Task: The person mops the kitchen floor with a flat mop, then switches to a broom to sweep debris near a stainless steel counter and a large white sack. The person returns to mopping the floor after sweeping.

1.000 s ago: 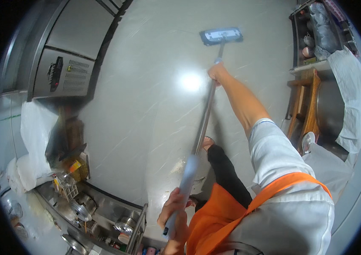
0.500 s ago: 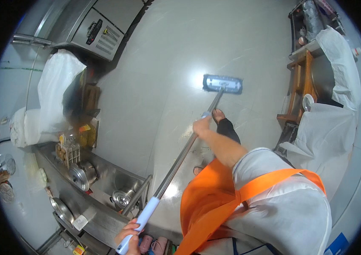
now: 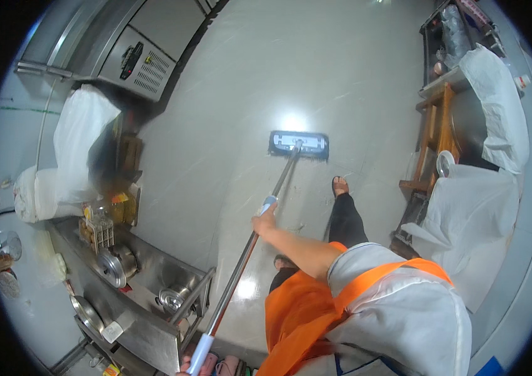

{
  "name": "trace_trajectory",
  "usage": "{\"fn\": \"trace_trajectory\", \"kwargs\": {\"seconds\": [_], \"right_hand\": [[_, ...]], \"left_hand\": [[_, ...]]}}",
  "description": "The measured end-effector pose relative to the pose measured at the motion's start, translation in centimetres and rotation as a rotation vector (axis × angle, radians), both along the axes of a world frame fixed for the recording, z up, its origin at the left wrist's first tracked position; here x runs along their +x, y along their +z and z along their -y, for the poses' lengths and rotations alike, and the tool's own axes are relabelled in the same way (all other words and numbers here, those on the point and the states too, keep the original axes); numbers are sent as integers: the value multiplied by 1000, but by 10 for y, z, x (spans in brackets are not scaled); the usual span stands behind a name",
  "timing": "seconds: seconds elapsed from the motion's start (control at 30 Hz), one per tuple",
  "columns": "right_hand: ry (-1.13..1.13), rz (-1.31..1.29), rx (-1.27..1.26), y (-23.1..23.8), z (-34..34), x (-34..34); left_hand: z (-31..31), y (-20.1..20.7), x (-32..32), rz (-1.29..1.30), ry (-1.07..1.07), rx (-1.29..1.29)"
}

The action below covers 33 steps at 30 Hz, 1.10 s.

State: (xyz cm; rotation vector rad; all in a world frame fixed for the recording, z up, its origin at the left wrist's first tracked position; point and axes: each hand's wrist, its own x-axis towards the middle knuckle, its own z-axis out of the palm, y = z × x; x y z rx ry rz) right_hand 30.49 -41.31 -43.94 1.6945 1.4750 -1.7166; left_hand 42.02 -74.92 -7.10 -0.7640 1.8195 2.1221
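I hold a flat floor mop with a long metal pole (image 3: 239, 269), which slants from the lower left up to its blue and grey rectangular head (image 3: 299, 143). The head lies flat on the pale floor. Around the pole, just below a light-blue collar, my right hand (image 3: 264, 222) is closed, its bare forearm reaching out of a white sleeve. At the lower edge, my left hand (image 3: 185, 365) is closed at the light-blue grip; most of it is cut off by the frame. One sandalled foot (image 3: 340, 185) stands right of the pole.
To the left, a steel counter (image 3: 153, 338) borders the floor, with lidded pots (image 3: 115, 266) beside it. A steel appliance (image 3: 137, 59) stands at the far left. Along the right are a wooden rack (image 3: 438, 135) and white sheets (image 3: 472, 207). Pink footwear (image 3: 228, 365) lies near the grip.
The mop head has moved left and nearer in the picture. My right hand has shifted left and down with the pole. The sandalled foot shows farther right, with more of the leg visible.
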Motion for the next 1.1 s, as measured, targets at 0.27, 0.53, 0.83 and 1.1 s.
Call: {"fn": "trace_trajectory", "kwargs": {"seconds": [0.27,0.53,0.83,1.1], "right_hand": [[11,-146,175,-63,-272,-61],[-24,-30,311,-80,-500,-26],[-22,82,283,-59,-352,92],[20,88,202,-67,-107,149]], "left_hand": [[-271,-55,-12,-85,-15,-210],[-429,-108,-33,-193,-636,-66],[-306,-52,-45,-181,-769,-151],[-125,4,-94,-310,-1076,-208]]}}
